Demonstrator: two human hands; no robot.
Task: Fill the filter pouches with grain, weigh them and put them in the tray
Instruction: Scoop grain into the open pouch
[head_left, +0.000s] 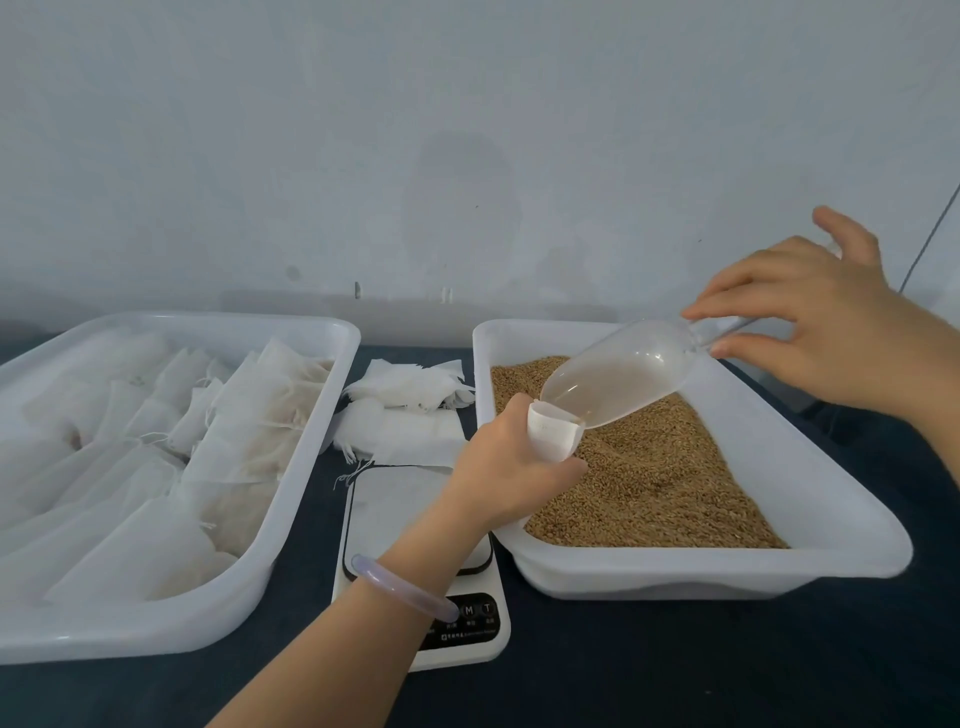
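A dark bench (623, 675) meets a pale wall (467, 130); pouch tray (156, 631) at its left edge, grain tray (675, 577) right. The left grip (509, 467) clamps a pouch (553, 434); the right grip (810, 322) pinches the scoop (618, 379).

Views: one only, a wide-angle camera worn on the person's head.
Position: set above the near edge of the dark table (675, 680).
Direction: faced forward and down; the upper half is filled by a pale wall (467, 130).
Nearness: close; the left hand (511, 470) gripping a filter pouch (553, 435) and the right hand (821, 332) pinching a scoop (623, 374) are caught right of centre.
Framing: the pouch tray (171, 631) is cut by the left edge, the grain tray (701, 577) is shown whole, the scale (379, 514) between.
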